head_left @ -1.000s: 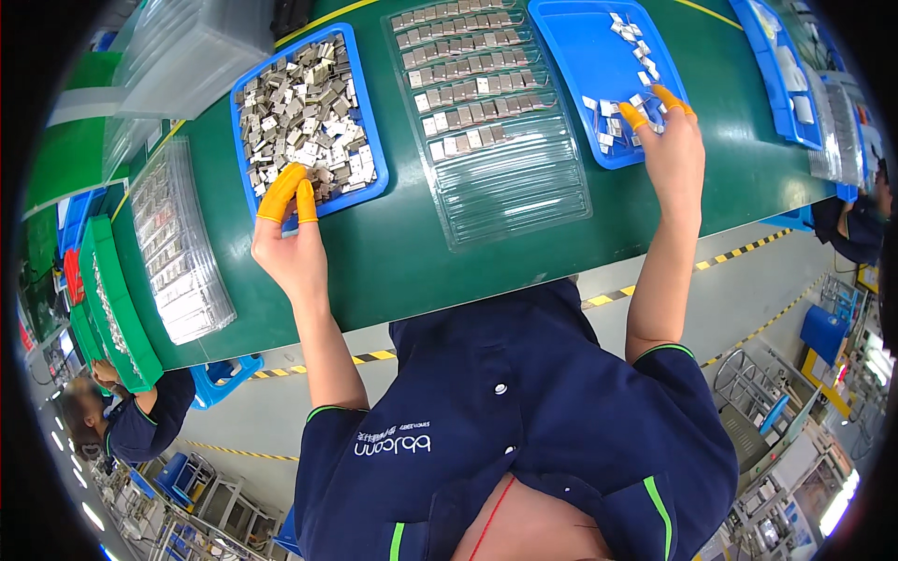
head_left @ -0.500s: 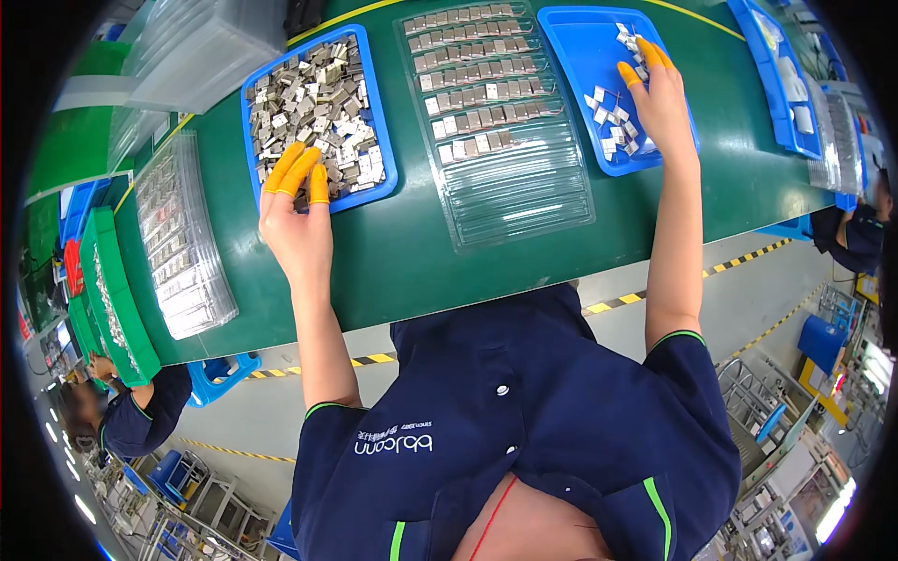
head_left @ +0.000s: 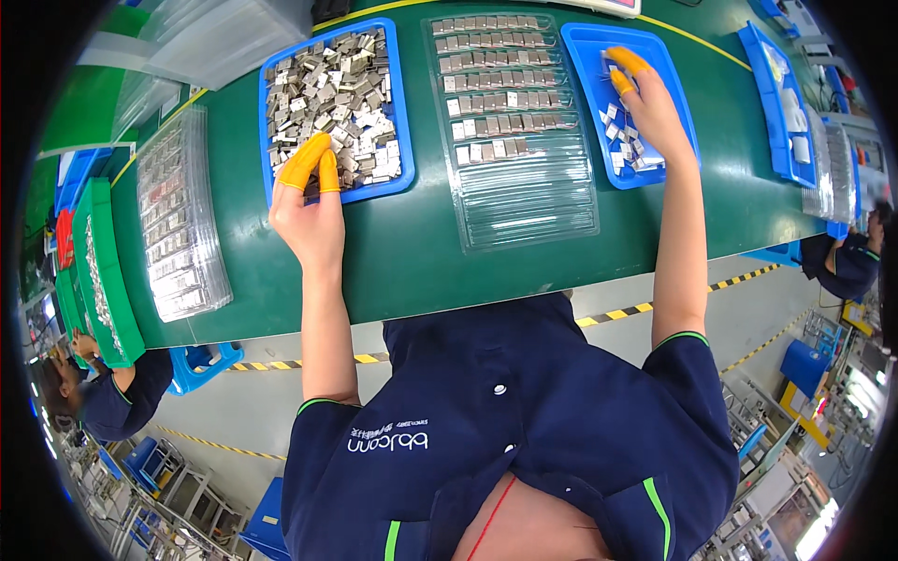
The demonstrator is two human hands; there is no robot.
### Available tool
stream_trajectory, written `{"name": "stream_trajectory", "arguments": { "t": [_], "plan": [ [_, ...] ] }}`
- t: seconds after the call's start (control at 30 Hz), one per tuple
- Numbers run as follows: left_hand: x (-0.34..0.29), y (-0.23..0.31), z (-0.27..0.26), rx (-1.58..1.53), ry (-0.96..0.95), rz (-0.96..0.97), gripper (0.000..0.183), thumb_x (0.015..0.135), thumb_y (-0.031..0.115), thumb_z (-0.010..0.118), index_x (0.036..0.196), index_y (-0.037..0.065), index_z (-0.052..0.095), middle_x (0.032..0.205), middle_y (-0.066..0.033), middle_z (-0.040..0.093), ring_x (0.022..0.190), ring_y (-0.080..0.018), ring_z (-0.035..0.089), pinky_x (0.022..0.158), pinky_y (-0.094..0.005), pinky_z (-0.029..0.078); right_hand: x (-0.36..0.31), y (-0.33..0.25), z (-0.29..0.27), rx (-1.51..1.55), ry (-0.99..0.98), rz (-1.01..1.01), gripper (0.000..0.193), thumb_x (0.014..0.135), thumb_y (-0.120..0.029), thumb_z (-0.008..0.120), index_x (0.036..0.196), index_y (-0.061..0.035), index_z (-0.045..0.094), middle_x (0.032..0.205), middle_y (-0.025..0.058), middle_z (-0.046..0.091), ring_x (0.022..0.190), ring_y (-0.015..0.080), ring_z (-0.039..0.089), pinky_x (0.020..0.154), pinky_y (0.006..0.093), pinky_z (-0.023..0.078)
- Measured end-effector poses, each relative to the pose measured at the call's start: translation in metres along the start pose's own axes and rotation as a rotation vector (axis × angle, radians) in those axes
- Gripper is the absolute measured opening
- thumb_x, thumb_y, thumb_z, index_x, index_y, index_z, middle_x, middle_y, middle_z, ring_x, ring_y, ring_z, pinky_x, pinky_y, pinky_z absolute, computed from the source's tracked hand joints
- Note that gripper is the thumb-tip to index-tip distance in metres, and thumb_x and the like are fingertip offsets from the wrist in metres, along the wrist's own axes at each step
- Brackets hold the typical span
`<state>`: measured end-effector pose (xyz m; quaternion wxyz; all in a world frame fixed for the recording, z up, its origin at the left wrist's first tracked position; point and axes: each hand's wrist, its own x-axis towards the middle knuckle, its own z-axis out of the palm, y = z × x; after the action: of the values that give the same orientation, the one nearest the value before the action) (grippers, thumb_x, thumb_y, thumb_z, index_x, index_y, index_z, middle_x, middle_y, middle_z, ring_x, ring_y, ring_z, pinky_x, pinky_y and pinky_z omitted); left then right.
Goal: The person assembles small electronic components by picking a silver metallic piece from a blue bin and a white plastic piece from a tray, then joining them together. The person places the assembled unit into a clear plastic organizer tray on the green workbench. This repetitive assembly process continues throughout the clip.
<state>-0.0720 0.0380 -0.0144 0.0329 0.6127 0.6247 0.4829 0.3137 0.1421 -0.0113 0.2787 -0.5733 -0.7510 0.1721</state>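
Note:
My left hand [head_left: 311,210], with yellow finger cots, is at the near edge of a blue tray [head_left: 409,173] heaped with small metal connector shells [head_left: 332,89]. Its fingertips are pinched together, and what they hold, if anything, is hidden. My right hand [head_left: 652,107], also in yellow finger cots, reaches into another blue tray [head_left: 585,42] of small white parts [head_left: 620,131], some with thin leads. Thumb and forefinger are drawn close there; any held piece is too small to tell. Between the trays lies a clear plastic blister tray [head_left: 524,206], its far rows filled with metal connectors [head_left: 505,101].
On the left lie a filled clear blister tray [head_left: 182,224] and a green bin [head_left: 103,271] of small parts. Stacked clear trays [head_left: 201,47] stand at the far left. Another blue tray [head_left: 781,103] is at the right. Co-workers sit at both sides of the green table [head_left: 393,271].
My left fingers have closed together from a spread pose over the metal shells. My right thumb and forefinger have drawn closer in the white-parts tray. The view has shifted slightly.

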Motion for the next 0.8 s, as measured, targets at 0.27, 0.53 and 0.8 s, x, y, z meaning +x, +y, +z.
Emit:
{"name": "stream_trajectory", "arguments": {
  "t": [0.27, 0.53, 0.8],
  "plan": [
    [-0.005, -0.005, 0.002, -0.2, 0.097, -0.031, 0.022, 0.076, -0.004, 0.065, 0.097, 0.002, 0.066, 0.091, -0.0071, 0.067, 0.081, -0.0141, 0.063, 0.073, -0.0244, 0.048, -0.053, -0.032, -0.019, -0.226, 0.091, 0.233, 0.052, 0.076, -0.024, 0.069, 0.121, -0.0042, 0.052, 0.123, 0.0185, 0.05, 0.116, 0.0317, 0.043, 0.096, 0.0358, 0.036],
    [-0.005, -0.002, 0.0, -0.202, 0.056, -0.088, 0.022, 0.076, -0.004, 0.065, 0.097, 0.002, 0.067, 0.09, -0.0069, 0.067, 0.079, -0.0126, 0.063, 0.07, -0.0227, 0.049, -0.063, -0.038, -0.005, -0.032, 0.073, 0.426, 0.049, 0.075, -0.02, 0.07, 0.117, -0.0015, 0.055, 0.121, 0.0189, 0.051, 0.113, 0.0329, 0.047, 0.095, 0.0382, 0.038],
    [-0.004, -0.004, -0.003, -0.222, 0.109, -0.07, 0.023, 0.074, -0.004, 0.066, 0.097, 0.002, 0.068, 0.089, -0.0075, 0.068, 0.079, -0.0141, 0.063, 0.071, -0.024, 0.049, -0.058, -0.027, 0.0, -0.194, 0.155, 0.273, 0.047, 0.069, -0.016, 0.074, 0.112, -0.0027, 0.059, 0.114, 0.0159, 0.057, 0.101, 0.0289, 0.055, 0.087, 0.0362, 0.043]
  ]
}}
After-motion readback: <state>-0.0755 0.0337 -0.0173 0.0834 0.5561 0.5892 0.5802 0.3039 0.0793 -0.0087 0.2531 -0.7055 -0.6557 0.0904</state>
